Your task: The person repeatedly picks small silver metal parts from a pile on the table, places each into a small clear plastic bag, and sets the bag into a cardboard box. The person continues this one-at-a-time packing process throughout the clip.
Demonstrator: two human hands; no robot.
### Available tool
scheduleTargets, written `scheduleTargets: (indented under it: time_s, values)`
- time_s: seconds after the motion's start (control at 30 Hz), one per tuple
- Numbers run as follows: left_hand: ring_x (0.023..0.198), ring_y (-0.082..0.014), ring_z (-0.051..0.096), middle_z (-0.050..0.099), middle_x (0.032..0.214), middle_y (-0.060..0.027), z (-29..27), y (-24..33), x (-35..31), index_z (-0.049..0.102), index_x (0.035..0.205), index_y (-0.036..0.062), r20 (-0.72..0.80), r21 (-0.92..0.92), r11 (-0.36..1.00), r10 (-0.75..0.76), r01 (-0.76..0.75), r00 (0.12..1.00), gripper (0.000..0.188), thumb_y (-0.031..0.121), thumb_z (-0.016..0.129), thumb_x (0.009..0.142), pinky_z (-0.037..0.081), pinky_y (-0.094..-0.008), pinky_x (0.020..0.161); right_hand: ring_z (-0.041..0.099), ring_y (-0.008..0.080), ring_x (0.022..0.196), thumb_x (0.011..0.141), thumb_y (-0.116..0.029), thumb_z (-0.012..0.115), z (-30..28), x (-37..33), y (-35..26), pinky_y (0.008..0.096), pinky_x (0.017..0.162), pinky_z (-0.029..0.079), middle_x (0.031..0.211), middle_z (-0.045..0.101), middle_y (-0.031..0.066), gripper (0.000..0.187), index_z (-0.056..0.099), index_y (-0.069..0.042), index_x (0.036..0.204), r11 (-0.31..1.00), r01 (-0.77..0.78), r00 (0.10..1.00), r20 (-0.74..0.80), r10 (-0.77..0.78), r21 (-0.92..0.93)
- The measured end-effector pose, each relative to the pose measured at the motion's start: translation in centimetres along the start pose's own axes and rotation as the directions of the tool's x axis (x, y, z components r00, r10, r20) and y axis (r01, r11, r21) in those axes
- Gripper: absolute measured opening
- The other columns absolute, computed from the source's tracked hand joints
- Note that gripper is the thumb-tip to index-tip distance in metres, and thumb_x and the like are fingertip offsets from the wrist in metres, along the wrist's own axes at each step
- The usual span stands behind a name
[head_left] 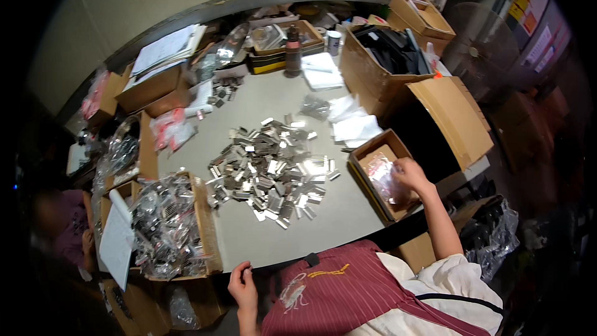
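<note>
**Two hands apart, one in the small carton**

Two hands are at work at opposite ends of the grey table (pixel 323 211). The right hand (pixel 410 175) reaches into a small open cardboard box (pixel 373 149) at the table's right edge, fingers curled down onto a clear plastic bag (pixel 380 174) of small parts lying inside; whether they actually pinch the film I cannot tell. The left hand (pixel 242 286) rests at the near table edge, fingers bent loosely over the rim and holding nothing. Just beyond those left fingertips, a little to their left, stands an open carton (pixel 208 230) stuffed with bagged metal pieces. Between the two hands, further out from the fingers, a wide heap of loose shiny metal clips (pixel 270 171) spreads over the tabletop. Past the right fingers a larger empty carton (pixel 448 118) stands open.
</note>
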State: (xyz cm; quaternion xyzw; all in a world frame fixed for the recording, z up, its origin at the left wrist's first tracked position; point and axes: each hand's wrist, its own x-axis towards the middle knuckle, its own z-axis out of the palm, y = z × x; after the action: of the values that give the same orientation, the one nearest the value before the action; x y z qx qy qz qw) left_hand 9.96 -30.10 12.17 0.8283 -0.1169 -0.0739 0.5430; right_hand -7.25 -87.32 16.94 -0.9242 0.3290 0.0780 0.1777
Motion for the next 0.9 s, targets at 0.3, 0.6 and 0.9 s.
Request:
scheduleTargets:
  time_s: [0.3,0.6,0.9]
  values:
    - [0.084,-0.0232,0.071,0.072,0.095,-0.0124,1.1,2.7,3.1,0.071,0.109,0.0058,0.192,0.124,0.972,0.173,-0.198,0.966,0.018,0.006,0.058,0.096,0.055,-0.0328,0.076,0.071,0.0355,0.079,0.075,-0.014,0.079,4.7,7.1,-2.2,0.042,0.072,0.055,0.08,0.071,0.0174,0.022,0.066,-0.001,0.087,0.96,-0.029,0.932,-0.339,0.127,0.279]
    - [0.096,-0.0143,0.069,0.072,0.101,-0.0068,5.6,4.7,8.0,0.067,0.116,-0.0025,0.192,-0.158,0.986,0.075,-0.044,0.978,0.021,0.004,0.054,0.1,0.054,-0.0274,0.082,0.068,0.019,0.084,0.087,0.001,0.066,-1.0,2.9,-4.6,0.0303,0.079,0.053,0.092,0.069,0.0104,0.02,0.064,0.0,0.107,0.731,0.397,0.779,-0.625,0.051,0.555]
    - [0.114,-0.019,0.057,0.056,0.13,-0.0101,15.0,12.1,12.7,0.049,0.141,0.0053,0.518,-0.47,0.869,0.416,-0.158,0.748,0.059,0.016,0.077,0.09,0.047,-0.0327,0.096,0.067,0.0145,0.088,0.096,0.0,0.064,-0.1,-4.0,-20.8,0.029,0.081,0.054,0.098,0.067,0.0082,0.031,0.056,0.002,0.125,0.412,0.541,0.839,-0.437,-0.323,0.733]
